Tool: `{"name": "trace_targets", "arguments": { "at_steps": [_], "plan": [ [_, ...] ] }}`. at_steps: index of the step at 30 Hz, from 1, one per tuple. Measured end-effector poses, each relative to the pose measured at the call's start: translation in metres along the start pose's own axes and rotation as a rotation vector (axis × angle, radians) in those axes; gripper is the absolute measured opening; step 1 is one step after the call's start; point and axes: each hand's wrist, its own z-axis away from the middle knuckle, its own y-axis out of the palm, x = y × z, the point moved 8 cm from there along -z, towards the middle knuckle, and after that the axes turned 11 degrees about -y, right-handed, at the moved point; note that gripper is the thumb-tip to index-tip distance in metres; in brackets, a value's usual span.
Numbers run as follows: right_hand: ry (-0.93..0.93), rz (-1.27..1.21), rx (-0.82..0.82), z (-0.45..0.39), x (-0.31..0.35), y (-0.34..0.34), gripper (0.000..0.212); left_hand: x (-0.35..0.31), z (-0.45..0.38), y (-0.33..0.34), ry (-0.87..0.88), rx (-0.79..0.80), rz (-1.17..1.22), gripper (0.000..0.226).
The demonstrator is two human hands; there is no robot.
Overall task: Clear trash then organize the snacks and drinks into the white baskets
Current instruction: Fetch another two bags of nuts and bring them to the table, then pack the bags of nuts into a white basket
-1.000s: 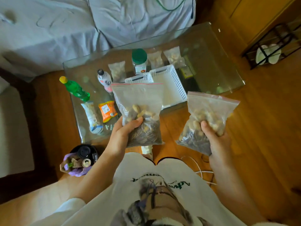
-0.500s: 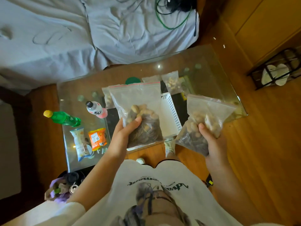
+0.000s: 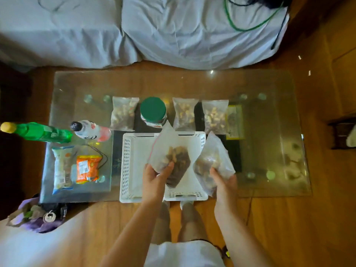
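Two white baskets (image 3: 134, 151) stand side by side at the near edge of the glass table (image 3: 269, 132). My left hand (image 3: 154, 176) grips a clear zip bag of nuts (image 3: 173, 155) over the baskets. My right hand (image 3: 224, 183) grips a second bag of nuts (image 3: 212, 160) just above the right basket's rim. Behind the baskets lie three more nut bags (image 3: 123, 112) (image 3: 184, 112) (image 3: 214, 115) and a green-lidded jar (image 3: 153, 110). On the left are a green bottle (image 3: 38, 132), a white and pink bottle (image 3: 90, 130), a white snack pack (image 3: 62, 166) and an orange snack pack (image 3: 86, 168).
A bin with a purple liner and trash (image 3: 34, 216) sits on the floor at the table's near left corner. A sofa under a grey sheet (image 3: 134, 29) runs behind the table, with a green cable (image 3: 250, 26) on it. My legs (image 3: 185, 218) stand at the table's front edge.
Both hands have carried their nut bags forward and down, from in front of the table to over the white baskets. The view has tilted to look straight down on the table.
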Motion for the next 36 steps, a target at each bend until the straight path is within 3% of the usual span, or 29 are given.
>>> {"name": "trace_targets", "arguments": {
  "at_steps": [3,7,11,17,20,22,24,29,33,36],
  "plan": [
    [0.038,0.084,0.074,-0.025,-0.05,0.018,0.029,0.036,-0.048,0.015,-0.039,-0.035,-0.097,0.037],
    [0.119,0.125,0.145,-0.054,-0.11,0.034,0.034,0.068,-0.092,0.036,-0.003,-0.027,-0.149,0.028],
    [0.209,0.184,0.198,-0.067,-0.152,0.044,0.035,0.092,-0.107,0.047,0.012,-0.042,-0.355,0.034],
    [-0.079,0.421,0.173,-0.067,-0.112,0.042,0.062,0.063,-0.109,0.038,0.123,-0.188,-0.571,0.038],
    [-0.24,0.638,0.174,-0.076,-0.087,0.044,0.054,0.041,-0.12,0.042,0.126,-0.201,-0.663,0.027],
    [-0.202,0.751,0.177,-0.088,-0.085,0.041,0.037,0.035,-0.127,0.039,0.054,-0.221,-0.699,0.009],
    [-0.122,0.758,0.139,-0.096,-0.087,0.034,0.019,0.035,-0.127,0.035,-0.036,-0.23,-0.673,0.007],
    [-0.199,0.697,0.185,-0.068,-0.075,0.053,0.01,0.051,-0.102,0.065,-0.103,0.074,-0.657,0.009],
    [-0.35,0.705,0.117,-0.052,-0.056,0.039,0.011,0.05,-0.087,0.043,-0.021,-0.075,-0.564,0.021],
    [-0.326,0.736,0.102,-0.058,-0.061,0.023,0.012,0.058,-0.085,0.028,-0.069,-0.144,-0.551,0.02]
  ]
}}
